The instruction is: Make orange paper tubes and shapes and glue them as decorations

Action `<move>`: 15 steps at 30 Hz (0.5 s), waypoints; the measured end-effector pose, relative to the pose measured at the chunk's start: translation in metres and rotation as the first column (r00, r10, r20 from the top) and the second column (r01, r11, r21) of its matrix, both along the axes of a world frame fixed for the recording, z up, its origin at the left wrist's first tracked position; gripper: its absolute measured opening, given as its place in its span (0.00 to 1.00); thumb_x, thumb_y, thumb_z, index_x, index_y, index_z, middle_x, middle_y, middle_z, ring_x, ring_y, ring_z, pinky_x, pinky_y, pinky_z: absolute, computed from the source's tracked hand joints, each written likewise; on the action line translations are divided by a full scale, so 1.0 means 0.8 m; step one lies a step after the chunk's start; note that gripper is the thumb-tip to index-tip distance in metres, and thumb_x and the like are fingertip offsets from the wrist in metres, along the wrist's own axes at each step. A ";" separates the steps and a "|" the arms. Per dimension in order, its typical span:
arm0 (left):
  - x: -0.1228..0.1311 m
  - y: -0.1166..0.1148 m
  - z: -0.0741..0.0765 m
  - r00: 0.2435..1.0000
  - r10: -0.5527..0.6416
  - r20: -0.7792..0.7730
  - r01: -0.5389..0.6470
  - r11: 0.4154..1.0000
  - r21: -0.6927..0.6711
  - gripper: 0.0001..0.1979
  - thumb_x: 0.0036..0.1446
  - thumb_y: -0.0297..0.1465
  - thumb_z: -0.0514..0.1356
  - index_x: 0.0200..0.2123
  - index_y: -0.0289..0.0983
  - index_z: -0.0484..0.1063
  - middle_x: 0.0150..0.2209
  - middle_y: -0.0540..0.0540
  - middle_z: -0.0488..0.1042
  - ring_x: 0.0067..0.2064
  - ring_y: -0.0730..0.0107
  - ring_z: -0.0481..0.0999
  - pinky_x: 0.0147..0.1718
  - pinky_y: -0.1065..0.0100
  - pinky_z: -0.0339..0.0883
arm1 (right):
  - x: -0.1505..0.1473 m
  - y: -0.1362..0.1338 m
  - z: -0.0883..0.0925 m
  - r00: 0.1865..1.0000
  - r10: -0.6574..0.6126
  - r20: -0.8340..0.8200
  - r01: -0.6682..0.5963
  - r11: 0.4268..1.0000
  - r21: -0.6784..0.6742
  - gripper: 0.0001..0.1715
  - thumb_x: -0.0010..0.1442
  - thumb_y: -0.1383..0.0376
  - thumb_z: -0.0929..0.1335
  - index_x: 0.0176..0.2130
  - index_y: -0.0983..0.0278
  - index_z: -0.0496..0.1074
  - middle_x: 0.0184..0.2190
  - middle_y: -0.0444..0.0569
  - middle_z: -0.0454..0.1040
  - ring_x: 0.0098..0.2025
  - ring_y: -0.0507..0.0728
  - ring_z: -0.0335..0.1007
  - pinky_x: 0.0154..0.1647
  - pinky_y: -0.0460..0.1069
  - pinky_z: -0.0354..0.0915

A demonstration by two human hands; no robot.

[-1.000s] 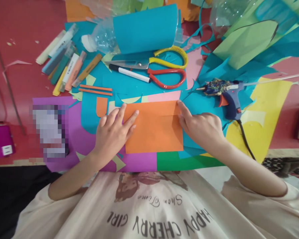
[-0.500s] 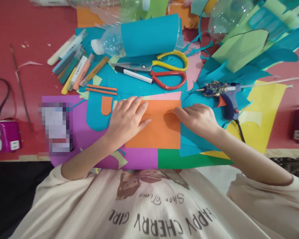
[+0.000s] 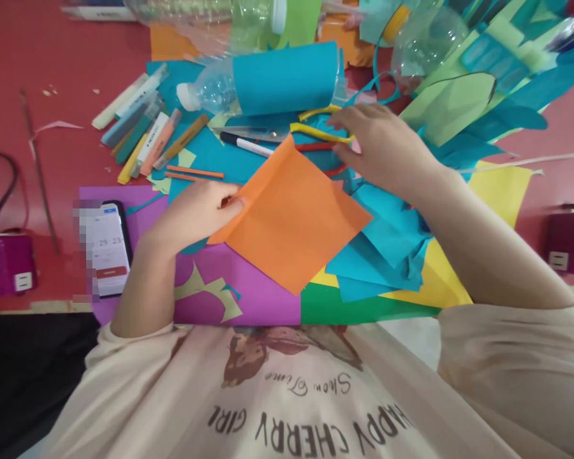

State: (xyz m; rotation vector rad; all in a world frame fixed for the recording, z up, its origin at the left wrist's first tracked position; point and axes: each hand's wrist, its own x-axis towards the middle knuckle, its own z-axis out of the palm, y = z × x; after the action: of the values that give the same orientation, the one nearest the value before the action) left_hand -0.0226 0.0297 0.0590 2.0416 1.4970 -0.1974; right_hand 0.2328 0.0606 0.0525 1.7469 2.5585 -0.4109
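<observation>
My left hand pinches the folded left edge of an orange sheet of paper, which is turned cornerwise and lifted over the other sheets. My right hand is over the handles of the scissors, its thumb and fingers apart around the yellow and red loops. The scissors lie on blue paper, blades pointing left, with part of the red loop hidden. A black-capped white marker lies against the blades, its right end covered by the orange paper.
A plastic bottle wrapped in blue paper lies behind the scissors. Several markers are grouped at the left, above a phone. Blue scraps spread at the right. The glue gun is mostly hidden behind my right arm.
The orange paper has been picked up and turned by my left hand. My right hand has let go of the paper and moved up to the scissors' handles.
</observation>
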 end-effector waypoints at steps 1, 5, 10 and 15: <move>-0.003 0.002 -0.001 1.000 0.008 0.025 -0.007 1.000 -0.026 0.15 0.56 0.35 0.51 0.19 0.38 0.59 0.18 0.53 0.58 0.21 0.75 0.59 0.23 0.69 0.47 | -0.005 0.009 -0.003 0.997 0.031 0.068 -0.029 0.999 -0.032 0.27 0.62 0.73 0.64 0.60 0.75 0.62 0.56 0.67 0.69 0.59 0.72 0.64 0.56 0.63 0.64; -0.004 0.004 -0.009 0.994 0.039 0.102 -0.024 0.990 -0.140 0.13 0.54 0.34 0.51 0.19 0.38 0.54 0.19 0.54 0.53 0.21 0.77 0.53 0.22 0.70 0.45 | -0.025 0.031 -0.015 0.977 0.115 0.177 -0.106 0.992 -0.064 0.38 0.59 0.75 0.66 0.66 0.69 0.54 0.59 0.66 0.65 0.59 0.73 0.64 0.53 0.64 0.67; -0.003 0.006 -0.015 0.985 0.067 0.157 -0.035 0.979 -0.203 0.13 0.52 0.35 0.51 0.19 0.38 0.54 0.20 0.55 0.52 0.22 0.78 0.53 0.22 0.71 0.44 | -0.035 0.044 -0.018 0.953 0.200 0.226 -0.184 0.979 -0.090 0.39 0.60 0.73 0.64 0.67 0.60 0.53 0.56 0.65 0.65 0.56 0.75 0.66 0.48 0.63 0.68; -0.001 0.007 -0.014 0.982 0.111 0.155 -0.072 0.969 -0.237 0.12 0.52 0.33 0.52 0.19 0.38 0.55 0.20 0.55 0.52 0.22 0.78 0.53 0.22 0.72 0.45 | -0.033 0.047 0.007 0.972 0.161 0.170 -0.150 0.986 -0.072 0.32 0.61 0.72 0.63 0.63 0.62 0.60 0.54 0.64 0.68 0.53 0.75 0.69 0.42 0.60 0.67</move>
State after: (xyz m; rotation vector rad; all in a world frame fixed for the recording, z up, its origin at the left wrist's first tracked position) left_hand -0.0236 0.0356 0.0478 1.7562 1.3916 -0.1508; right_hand 0.2067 0.0985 0.0584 1.4783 2.5078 -0.3083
